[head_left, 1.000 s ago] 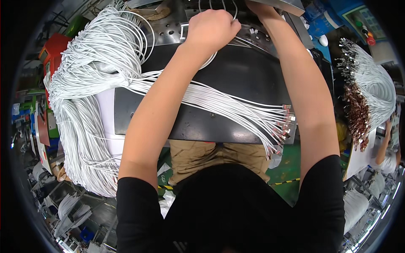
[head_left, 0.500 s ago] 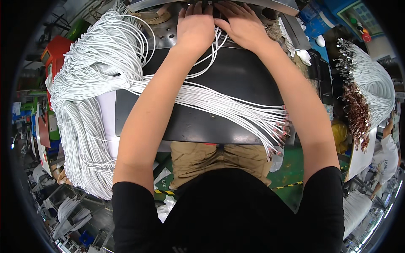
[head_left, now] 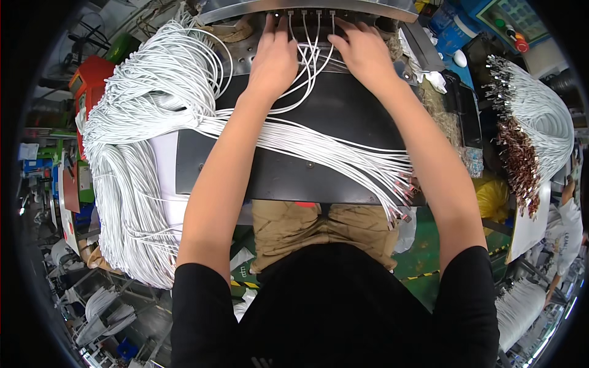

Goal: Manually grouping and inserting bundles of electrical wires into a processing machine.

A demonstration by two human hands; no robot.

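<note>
Several white cables (head_left: 305, 38) run up into the slots of a metal machine (head_left: 307, 8) at the far edge, their connector ends side by side in a row. To the left of that row, my left hand (head_left: 273, 62) reaches its stretched fingers under the machine's edge; the fingertips are in shadow. My right hand (head_left: 367, 56) is at the rightmost cable, thumb and forefinger apart, with the thumb tip close to or touching it. Across the black work surface (head_left: 343, 110) lies a fanned bunch of white cables (head_left: 325, 152), its small reddish-tipped connectors (head_left: 402, 190) by my right forearm.
A large heap of white cables (head_left: 153, 73) hangs over the left side. At the right hangs another coil (head_left: 546, 116) with metal and copper-coloured ends. A control box (head_left: 512, 24) with red and green buttons stands far right. A person's sleeve (head_left: 561, 236) shows at the right rim.
My hands have moved apart, left hand leftward and right hand slightly rightward, baring the row of connectors in the machine. The whole view has shifted a little.
</note>
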